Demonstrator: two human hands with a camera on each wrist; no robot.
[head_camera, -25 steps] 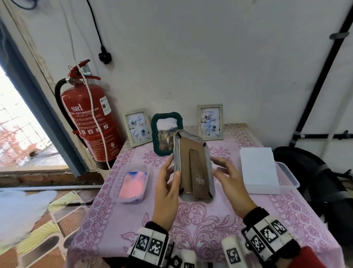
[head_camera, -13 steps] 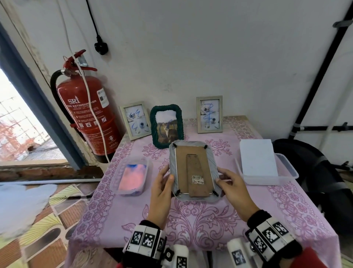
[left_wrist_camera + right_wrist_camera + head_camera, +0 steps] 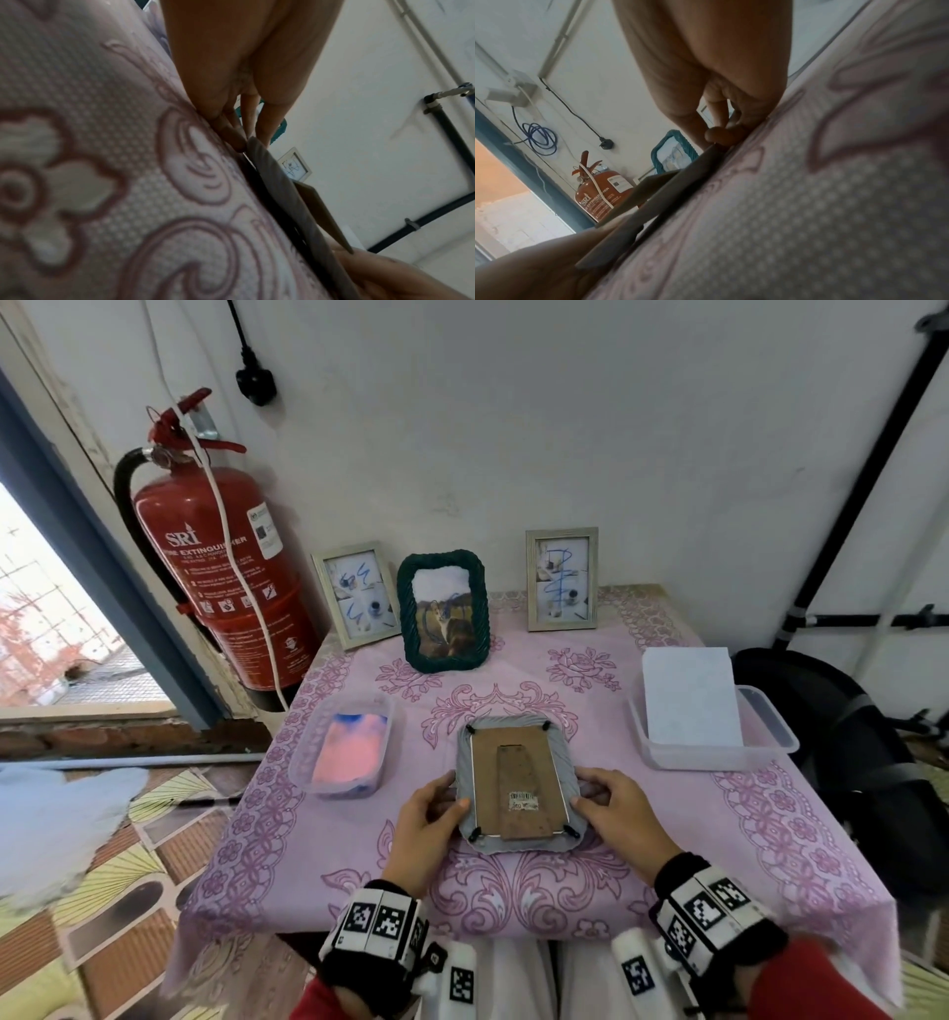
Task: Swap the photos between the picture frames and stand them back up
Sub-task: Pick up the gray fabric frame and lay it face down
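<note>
A grey picture frame (image 3: 513, 773) lies face down on the pink tablecloth (image 3: 513, 896), its brown backing board and folded stand facing up. My left hand (image 3: 431, 809) holds its left edge, thumb on the rim. My right hand (image 3: 611, 801) holds the right edge with curled fingers. The left wrist view shows my fingertips (image 3: 237, 140) at the frame's edge (image 3: 290, 203); the right wrist view shows the same on the other side (image 3: 670, 192). Against the back wall stand a green woven frame (image 3: 444, 611) and two silver frames (image 3: 357, 593) (image 3: 562, 580), each with a photo.
A clear tub (image 3: 344, 747) with pink and blue contents sits left of the frame. Another tub (image 3: 770, 742) on the right holds white paper (image 3: 690, 695). A red fire extinguisher (image 3: 221, 567) stands beside the table's far left corner, a black chair (image 3: 847, 762) to the right.
The grey frame, held upright between both hands a second ago, has been tipped down and now lies flat, face down, on the cloth. Both hands stayed at its sides.
</note>
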